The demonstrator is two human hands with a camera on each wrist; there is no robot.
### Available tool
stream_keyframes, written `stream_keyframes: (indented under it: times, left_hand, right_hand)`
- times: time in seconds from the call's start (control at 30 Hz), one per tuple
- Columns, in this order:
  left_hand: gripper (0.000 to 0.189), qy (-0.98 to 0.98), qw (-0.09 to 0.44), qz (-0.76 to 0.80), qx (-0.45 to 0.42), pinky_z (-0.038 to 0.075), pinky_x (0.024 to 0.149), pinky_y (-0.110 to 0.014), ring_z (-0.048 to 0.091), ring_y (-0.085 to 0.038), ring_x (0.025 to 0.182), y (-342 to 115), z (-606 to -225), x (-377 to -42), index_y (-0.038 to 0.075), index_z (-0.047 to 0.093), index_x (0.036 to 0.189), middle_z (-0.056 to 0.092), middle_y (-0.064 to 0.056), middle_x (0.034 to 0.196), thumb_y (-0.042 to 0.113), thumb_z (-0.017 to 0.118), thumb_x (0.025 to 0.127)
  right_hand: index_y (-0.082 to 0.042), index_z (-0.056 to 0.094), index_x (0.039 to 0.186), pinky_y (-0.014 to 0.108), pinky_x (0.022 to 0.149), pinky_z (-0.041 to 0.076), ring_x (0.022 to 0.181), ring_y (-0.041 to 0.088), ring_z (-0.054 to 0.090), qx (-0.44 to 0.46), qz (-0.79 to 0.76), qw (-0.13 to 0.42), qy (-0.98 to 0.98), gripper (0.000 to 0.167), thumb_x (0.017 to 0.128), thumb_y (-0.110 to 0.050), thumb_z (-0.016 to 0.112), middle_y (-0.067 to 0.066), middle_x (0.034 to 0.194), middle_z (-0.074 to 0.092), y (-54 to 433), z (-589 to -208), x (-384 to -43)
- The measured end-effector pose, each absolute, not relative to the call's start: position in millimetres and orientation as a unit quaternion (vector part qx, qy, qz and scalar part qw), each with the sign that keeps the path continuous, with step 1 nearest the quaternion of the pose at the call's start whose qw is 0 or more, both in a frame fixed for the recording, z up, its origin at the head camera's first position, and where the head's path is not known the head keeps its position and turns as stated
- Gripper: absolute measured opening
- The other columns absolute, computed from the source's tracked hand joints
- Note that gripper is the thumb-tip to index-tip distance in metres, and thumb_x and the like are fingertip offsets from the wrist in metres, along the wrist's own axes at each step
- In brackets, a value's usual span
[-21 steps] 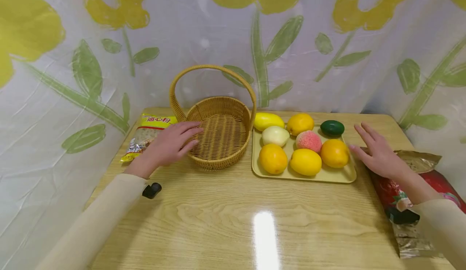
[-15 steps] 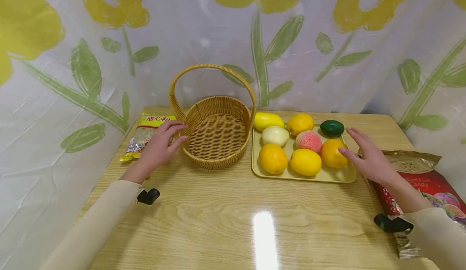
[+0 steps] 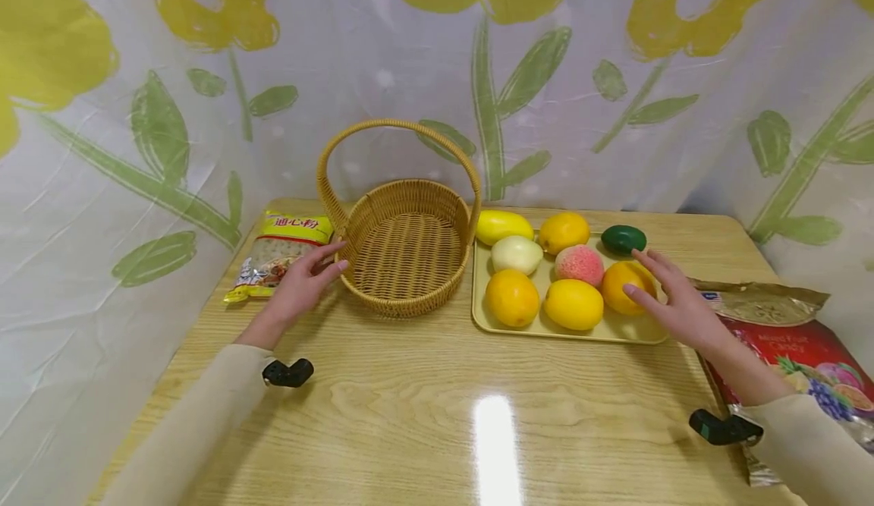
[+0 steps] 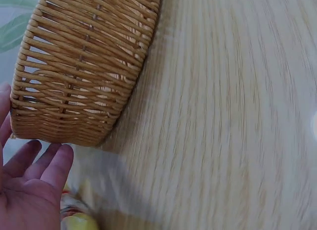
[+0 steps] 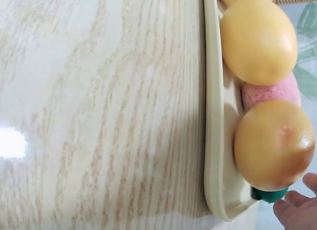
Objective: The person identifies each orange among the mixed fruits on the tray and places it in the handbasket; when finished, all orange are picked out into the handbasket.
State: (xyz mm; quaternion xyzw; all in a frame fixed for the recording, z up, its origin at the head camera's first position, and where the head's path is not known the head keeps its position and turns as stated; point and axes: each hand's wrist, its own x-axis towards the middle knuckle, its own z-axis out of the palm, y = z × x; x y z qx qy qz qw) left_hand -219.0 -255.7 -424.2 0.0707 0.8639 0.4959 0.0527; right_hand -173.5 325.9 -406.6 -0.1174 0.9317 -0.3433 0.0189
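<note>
A round wicker basket (image 3: 410,256) with a tall hoop handle stands at the back of the table. My left hand (image 3: 303,282) is at its left side, fingertips right at the rim; in the left wrist view the fingers (image 4: 54,165) lie beside the woven wall, loosely bent. To the right of the basket, a cream tray (image 3: 492,327) bears several fruits. My right hand (image 3: 679,309) reaches over the tray's right end, fingers apart, close to an orange (image 3: 617,293) and the dark green fruit (image 3: 624,240). The right wrist view has the fingertips (image 5: 285,210) just past that orange.
A yellow packet of pasta (image 3: 273,256) lies left of the basket. At the right, partly under my right arm, is a red bag of fruit candy (image 3: 785,339). The tray also holds a pink peach (image 3: 579,265) and a lemon (image 3: 573,303). A flowered curtain (image 3: 341,73) hangs behind.
My left hand has drawn back left from over the basket to its rim. My right hand has moved left from beside the tray to over the orange. Basket and fruits stay put.
</note>
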Motion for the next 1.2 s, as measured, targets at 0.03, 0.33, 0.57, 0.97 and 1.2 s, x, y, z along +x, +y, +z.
stream_keyframes:
  times: [0.03, 0.33, 0.57, 0.97, 1.2]
  left_hand:
    - [0.062, 0.856, 0.056, 0.511, 0.064, 0.041, 0.105, -0.051, 0.040, -0.033, 0.135, -256, -426, -219, 0.016, 0.038, 0.151, 0.032, -0.010, 0.156, 0.047, 0.053, 0.099]
    - [0.063, 0.776, 0.074, 0.625, 0.034, 0.043, 0.105, -0.042, 0.039, -0.026, 0.135, -251, -434, -221, 0.007, 0.035, 0.151, 0.034, -0.012, 0.155, 0.037, 0.055, 0.100]
    - [0.065, 0.750, 0.076, 0.656, 0.031, 0.039, 0.106, -0.052, 0.035, -0.030, 0.139, -248, -436, -220, 0.007, 0.032, 0.152, 0.029, -0.013, 0.158, 0.034, 0.057, 0.100]
    - [0.064, 0.734, 0.083, 0.674, 0.030, 0.037, 0.107, -0.053, 0.034, -0.031, 0.140, -248, -436, -219, 0.008, 0.031, 0.153, 0.028, -0.014, 0.158, 0.032, 0.057, 0.100]
    - [0.063, 0.732, 0.082, 0.676, 0.026, 0.037, 0.107, -0.054, 0.034, -0.029, 0.139, -248, -436, -218, 0.009, 0.032, 0.153, 0.028, -0.013, 0.158, 0.031, 0.057, 0.100]
  right_hand:
    - [-0.007, 0.025, 0.155, 0.077, 0.097, 0.026, 0.137, 0.057, 0.015, -0.117, -0.344, 0.019, 0.931, 0.068, 0.101, -0.035, 0.055, 0.031, 0.157, 0.011, 326, -408, -173]
    - [-0.006, 0.027, 0.154, 0.074, 0.100, 0.026, 0.135, 0.057, 0.020, -0.114, -0.353, 0.012, 0.929, 0.068, 0.100, -0.035, 0.057, 0.034, 0.153, 0.019, 326, -413, -175]
    - [0.001, 0.034, 0.149, 0.075, 0.100, 0.024, 0.133, 0.058, 0.023, -0.141, -0.366, -0.008, 0.920, 0.061, 0.100, -0.024, 0.059, 0.036, 0.150, 0.024, 324, -419, -179]
    - [0.005, 0.037, 0.144, 0.062, 0.089, 0.041, 0.114, 0.047, 0.043, -0.134, -0.352, -0.003, 0.926, 0.062, 0.096, -0.022, 0.065, 0.033, 0.139, 0.038, 321, -423, -183]
    - [-0.002, 0.042, 0.142, 0.074, 0.102, 0.020, 0.132, 0.057, 0.022, -0.164, -0.369, 0.030, 0.914, 0.052, 0.096, -0.015, 0.063, 0.034, 0.148, 0.026, 330, -416, -181]
